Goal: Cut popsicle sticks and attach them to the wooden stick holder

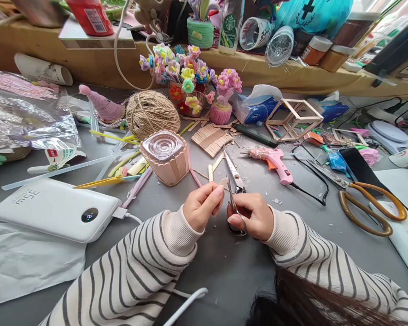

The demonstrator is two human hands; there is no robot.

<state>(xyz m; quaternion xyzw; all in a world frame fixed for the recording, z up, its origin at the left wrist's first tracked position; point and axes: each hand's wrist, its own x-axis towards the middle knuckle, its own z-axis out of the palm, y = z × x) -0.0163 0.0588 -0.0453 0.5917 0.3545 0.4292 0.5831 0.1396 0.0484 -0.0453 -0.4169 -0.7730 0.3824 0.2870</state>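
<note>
Your left hand [201,206] is closed in a fingertip pinch on a short wooden stick [223,182], whose free end sits just beside the blades of the small scissors [234,171]. Your right hand [253,216] is curled around the scissors' handles, over the grey table [207,267].

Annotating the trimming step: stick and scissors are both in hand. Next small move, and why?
Probably squeeze the scissors shut on the wooden stick: the left hand pinches the stick with its tip right at the blades near the pivot, and the right hand grips the handles.
</note>
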